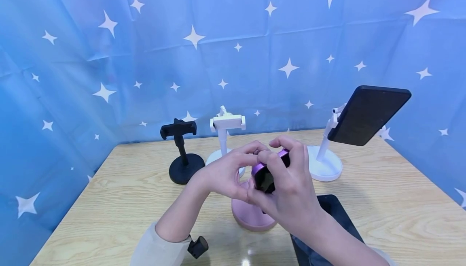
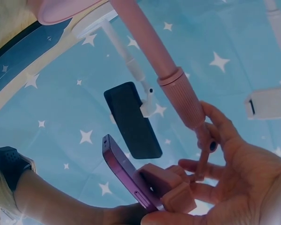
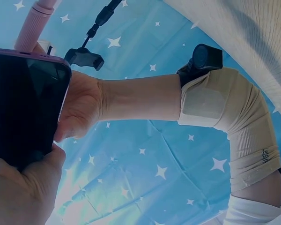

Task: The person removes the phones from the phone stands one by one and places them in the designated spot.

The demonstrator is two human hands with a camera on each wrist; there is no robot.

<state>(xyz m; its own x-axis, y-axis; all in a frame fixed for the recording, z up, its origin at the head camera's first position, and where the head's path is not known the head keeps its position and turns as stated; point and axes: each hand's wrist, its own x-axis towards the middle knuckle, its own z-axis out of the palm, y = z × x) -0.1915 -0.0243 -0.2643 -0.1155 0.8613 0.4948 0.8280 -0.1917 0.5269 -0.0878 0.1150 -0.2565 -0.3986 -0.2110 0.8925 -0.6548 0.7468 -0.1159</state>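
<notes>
A purple-edged phone [image 1: 263, 181] with a dark screen is tilted above the pink phone stand [image 1: 252, 216], whose round base rests on the table. My right hand [image 1: 293, 189] grips the phone along its edges, thumb and fingers on opposite sides. My left hand [image 1: 227, 173] curls its fingers around the stand's clamp head [image 2: 166, 183], just below the ribbed neck in the left wrist view. There the phone [image 2: 124, 173] lies against the clamp's jaws. In the right wrist view the phone's screen [image 3: 28, 108] covers the clamp, and the left thumb is beside its edge.
Left of the hands stands a black phone stand [image 1: 185, 169]; behind them is a white one [image 1: 223, 124]. On the right, another white stand [image 1: 325, 162] holds a black tablet [image 1: 369, 115]. A dark flat slab [image 1: 340, 215] lies under the right forearm.
</notes>
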